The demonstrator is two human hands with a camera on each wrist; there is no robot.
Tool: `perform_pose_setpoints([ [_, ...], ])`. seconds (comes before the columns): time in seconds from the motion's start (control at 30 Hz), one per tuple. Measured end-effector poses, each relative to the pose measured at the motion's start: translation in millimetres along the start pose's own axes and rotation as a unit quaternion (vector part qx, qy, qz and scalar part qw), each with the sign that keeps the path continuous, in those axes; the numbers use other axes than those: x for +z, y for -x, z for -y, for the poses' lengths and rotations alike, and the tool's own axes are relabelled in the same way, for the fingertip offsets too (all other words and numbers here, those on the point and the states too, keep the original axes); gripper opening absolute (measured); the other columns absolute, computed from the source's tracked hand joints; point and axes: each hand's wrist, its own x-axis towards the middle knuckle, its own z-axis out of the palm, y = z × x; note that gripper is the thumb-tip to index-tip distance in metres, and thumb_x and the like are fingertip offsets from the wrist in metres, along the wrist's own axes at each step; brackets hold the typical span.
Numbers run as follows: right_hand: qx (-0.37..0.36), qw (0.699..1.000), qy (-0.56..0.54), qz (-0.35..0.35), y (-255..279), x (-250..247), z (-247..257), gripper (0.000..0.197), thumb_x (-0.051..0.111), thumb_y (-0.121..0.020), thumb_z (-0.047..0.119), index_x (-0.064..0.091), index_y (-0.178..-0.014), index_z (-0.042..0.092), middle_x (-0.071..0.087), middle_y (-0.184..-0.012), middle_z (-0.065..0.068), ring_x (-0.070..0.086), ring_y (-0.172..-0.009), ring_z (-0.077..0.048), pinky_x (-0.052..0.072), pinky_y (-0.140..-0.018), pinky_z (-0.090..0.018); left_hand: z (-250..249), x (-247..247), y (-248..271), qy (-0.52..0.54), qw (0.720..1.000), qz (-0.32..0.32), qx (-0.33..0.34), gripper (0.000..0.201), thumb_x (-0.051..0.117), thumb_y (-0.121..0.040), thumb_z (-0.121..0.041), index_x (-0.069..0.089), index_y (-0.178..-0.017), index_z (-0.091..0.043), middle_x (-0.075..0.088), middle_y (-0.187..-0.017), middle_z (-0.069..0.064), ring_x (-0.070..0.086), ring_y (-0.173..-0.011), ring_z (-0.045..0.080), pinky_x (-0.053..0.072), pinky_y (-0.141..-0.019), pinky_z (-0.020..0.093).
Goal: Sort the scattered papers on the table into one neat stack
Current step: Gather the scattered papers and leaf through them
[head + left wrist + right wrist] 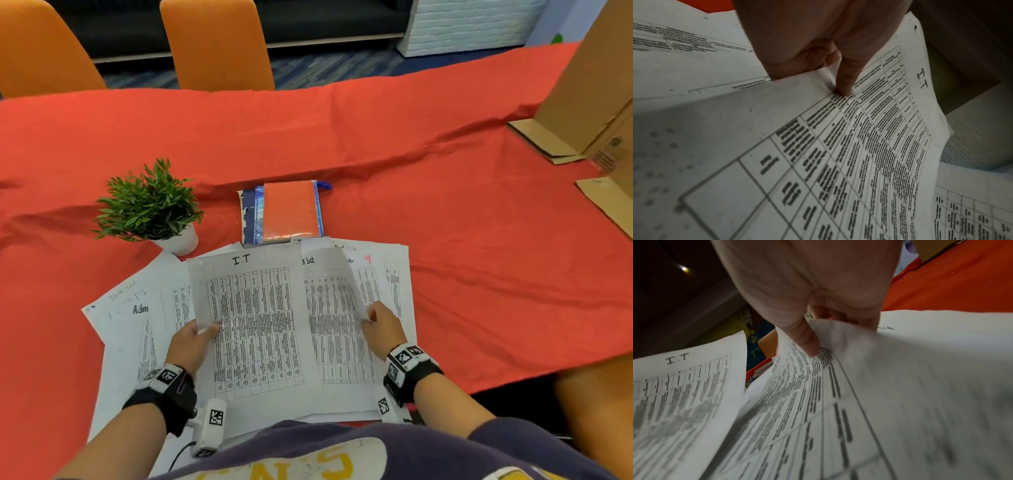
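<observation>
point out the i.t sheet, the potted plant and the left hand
I.T sheet (253, 318), head view, middle of its printed table
potted plant (150, 202), head view, its leaves
left hand (190, 346), head view, back of hand

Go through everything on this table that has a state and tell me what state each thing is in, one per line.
I.T sheet: lifted, pinched at its left edge by the left hand.
Second sheet: right edge curled up, pinched by the right hand.
Adm sheet: flat, skewed, partly covered.
Other papers: scattered, overlapping, unstacked.
Orange pouch: lying on notebooks.
Potted plant: upright.
Cardboard box: flaps open.
</observation>
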Motion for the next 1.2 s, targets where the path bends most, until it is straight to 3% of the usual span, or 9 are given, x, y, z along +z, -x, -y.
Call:
perform_pose_setpoints([
  [0.2,0.081,0.98,0.172,-0.051,-6.7,-0.3,-10.0,0.036,0.056,-0.087,0.03,0.053,-0.122,0.019,0.032,-0.138,-0.011,0.032,-0.124,-0.031,0.035,-0.101,-0.04,0.8,1.3,5.3,0.001,1.0,0.004,-0.002,0.014,0.063,-0.09,-0.025,0.066,-0.098,-0.014,0.057,-0.132,0.009,0.047,-0.127,0.03,0.031,-0.11,0.049],
  [0.33,0.096,0.981,0.158,-0.049,-12.1,-4.2,-12.3,0.009,0.058,-0.086,0.021,0.052,-0.093,0.02,0.044,-0.118,-0.009,0.041,-0.11,-0.029,0.037,-0.097,-0.039,-2.0,2.9,6.5,0.002,1.0,0.012,-0.007,0.005,0.066,-0.087,-0.028,0.065,-0.09,-0.024,0.058,-0.131,0.009,0.049,-0.125,0.03,0.033,-0.109,0.053],
  [0.43,0.048,0.99,0.114,-0.063,-14.3,-7.8,-13.0,0.026,0.049,-0.081,-0.001,0.04,-0.072,0.021,0.048,-0.089,-0.002,0.05,-0.089,-0.026,0.044,-0.073,-0.032,-7.8,5.5,8.6,-0.006,1.0,0.011,-0.002,0.002,0.064,-0.088,-0.025,0.065,-0.089,-0.023,0.061,-0.126,0.008,0.052,-0.12,0.029,0.036,-0.108,0.05],
  [0.57,0.023,0.994,-0.056,-0.096,-10.4,-30.3,-10.6,0.03,0.039,-0.083,-0.009,0.044,-0.098,0.017,0.055,-0.079,-0.003,0.053,-0.067,-0.022,0.038,-0.051,-0.027,-14.0,7.4,9.0,-0.011,1.0,-0.003,0.011,0.003,0.059,-0.092,-0.02,0.062,-0.094,-0.019,0.062,-0.115,0.007,0.054,-0.114,0.03,0.04,-0.103,0.045],
  [0.73,-0.038,0.972,-0.197,-0.12,-3.0,-76.0,8.6,0.049,0.051,-0.087,-0.007,0.047,-0.129,0.017,0.062,-0.103,-0.001,0.062,-0.091,-0.021,0.05,-0.074,-0.032,-25.5,6.9,8.1,-0.01,0.998,-0.046,0.03,0.036,0.055,-0.095,-0.016,0.052,-0.128,-0.002,0.054,-0.121,0.006,0.049,-0.121,0.028,0.036,-0.1,0.038],
  [0.8,-0.076,0.968,-0.205,-0.126,-2.5,-94.4,15.5,0.039,0.052,-0.086,-0.009,0.059,-0.12,0.011,0.064,-0.105,-0.002,0.062,-0.1,-0.024,0.048,-0.083,-0.032,-30.8,6.0,8.5,0.002,0.998,-0.058,0.037,0.038,0.054,-0.095,-0.015,0.051,-0.131,-0.002,0.054,-0.127,0.006,0.049,-0.122,0.03,0.037,-0.099,0.037],
  [0.9,-0.094,0.944,-0.298,-0.108,-3.4,-108.7,23.1,0.039,0.058,-0.082,-0.008,0.069,-0.096,0.027,0.071,-0.104,-0.002,0.066,-0.101,-0.027,0.052,-0.091,-0.044,-41.8,6.5,10.5,0.027,0.997,-0.059,0.049,0.043,0.054,-0.096,-0.013,0.046,-0.136,0.0,0.051,-0.136,0.013,0.045,-0.129,0.033,0.034,-0.105,0.039],
  [1.1,-0.097,0.924,-0.369,-0.005,-2.8,-90.1,49.2,0.03,0.066,-0.08,0.002,0.069,-0.096,0.027,0.071,-0.109,-0.006,0.065,-0.106,-0.029,0.049,-0.096,-0.049,-58.8,17.3,13.2,0.041,0.995,-0.008,0.094,0.003,0.059,-0.092,-0.017,0.058,-0.092,-0.02,0.06,-0.116,0.003,0.055,-0.11,0.022,0.039,-0.1,0.034],
  [1.2,-0.078,0.944,-0.319,0.037,2.1,-67.7,59.0,0.027,0.056,-0.09,0.005,0.064,-0.099,0.03,0.069,-0.108,0.001,0.064,-0.107,-0.024,0.049,-0.097,-0.043,-67.3,27.6,21.0,0.042,0.993,0.017,0.112,0.003,0.06,-0.091,-0.02,0.061,-0.093,-0.023,0.064,-0.111,0.001,0.058,-0.108,0.022,0.042,-0.1,0.037],
])
